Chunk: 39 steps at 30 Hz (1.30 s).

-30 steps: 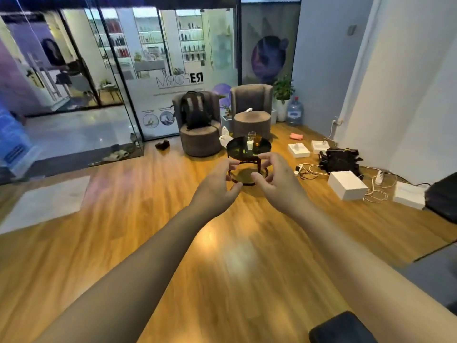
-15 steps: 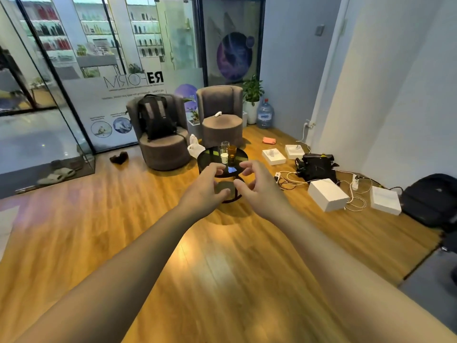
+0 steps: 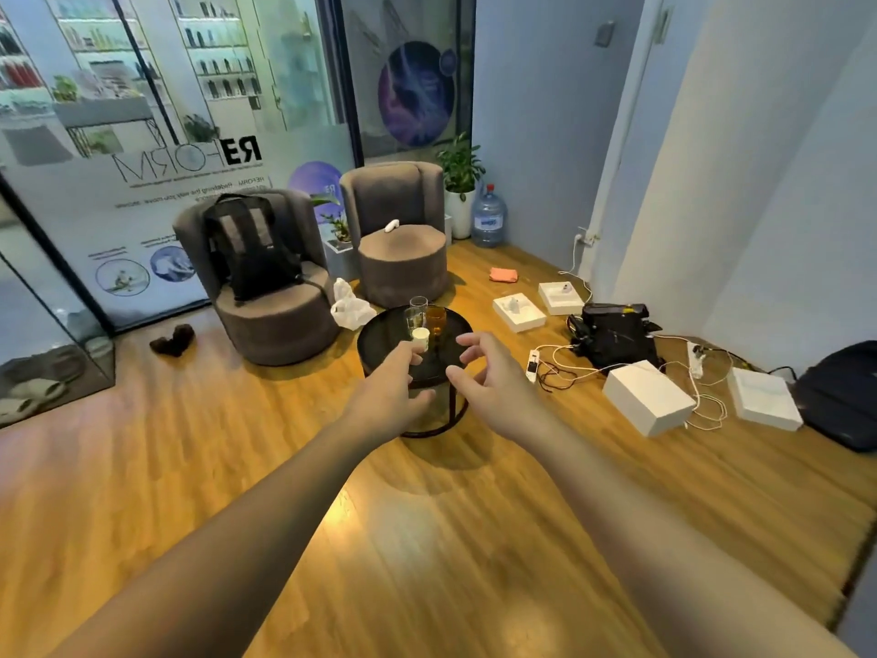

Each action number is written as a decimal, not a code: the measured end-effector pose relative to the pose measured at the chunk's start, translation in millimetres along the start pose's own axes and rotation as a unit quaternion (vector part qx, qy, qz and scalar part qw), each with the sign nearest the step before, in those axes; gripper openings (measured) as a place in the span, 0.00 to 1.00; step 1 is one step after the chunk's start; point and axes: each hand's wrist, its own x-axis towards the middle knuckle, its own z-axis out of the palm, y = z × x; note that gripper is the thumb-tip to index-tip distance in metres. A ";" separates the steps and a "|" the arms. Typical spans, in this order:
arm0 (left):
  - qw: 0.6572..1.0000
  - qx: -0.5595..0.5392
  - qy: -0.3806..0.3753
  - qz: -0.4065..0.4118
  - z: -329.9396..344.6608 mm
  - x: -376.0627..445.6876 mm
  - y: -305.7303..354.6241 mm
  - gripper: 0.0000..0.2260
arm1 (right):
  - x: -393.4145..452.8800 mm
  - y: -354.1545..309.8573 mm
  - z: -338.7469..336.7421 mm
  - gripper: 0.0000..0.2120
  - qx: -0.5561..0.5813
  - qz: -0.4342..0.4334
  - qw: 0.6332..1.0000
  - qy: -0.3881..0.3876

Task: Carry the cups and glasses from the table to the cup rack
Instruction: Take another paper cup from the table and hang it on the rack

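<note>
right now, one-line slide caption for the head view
Both empty hands, left and right, reach toward cups and glasses on a round black table.

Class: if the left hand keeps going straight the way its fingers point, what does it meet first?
Probably the small white cup on the round table; the left hand points at it, though depth is unclear.

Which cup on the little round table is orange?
The amber glass, at the right of the group on the dark round table. The small cup in front is white, and the tall glass is clear.
</note>
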 end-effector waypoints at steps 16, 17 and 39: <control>0.993 -0.005 -0.056 -0.106 61.2 366.7 -97.2 0.30 | 367.3 142.5 30.3 0.22 -0.007 0.061 0.996 -0.067; 0.991 -0.014 -0.055 -0.118 64.7 387.6 -103.0 0.30 | 389.2 150.7 31.8 0.22 -0.013 0.059 0.996 -0.073; 0.946 -0.035 -0.202 -0.252 211.8 683.0 -373.8 0.36 | 678.9 357.5 217.6 0.26 -0.041 0.226 0.960 -0.160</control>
